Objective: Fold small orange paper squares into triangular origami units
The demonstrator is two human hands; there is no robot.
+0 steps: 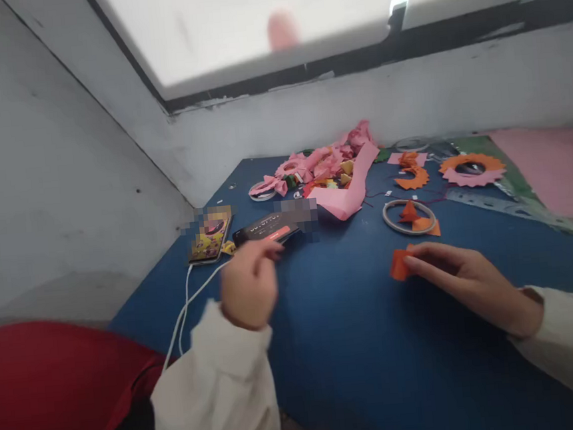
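Observation:
Between the thumb and fingers of my right hand (pixel 460 280) is a small folded piece of orange paper (pixel 399 265), held above the blue table. My left hand (pixel 251 281) is bent at the near edge of a dark phone (pixel 270 227) with a lit screen. Motion blurs its fingers, and whether they touch the phone is unclear. Just beyond my right hand lies a grey ring (pixel 386 218) with orange folded pieces (pixel 408 211) in and beside it.
A second phone (pixel 211 235) with white cables (pixel 184 311) lies at left. Pink paper flowers (pixel 329 163) and a curled pink strip (pixel 357 185) are piled at the back. Zigzag paper rings (pixel 472 160), a clear ruler (pixel 511 205) and pink sheets (pixel 558 164) lie at right.

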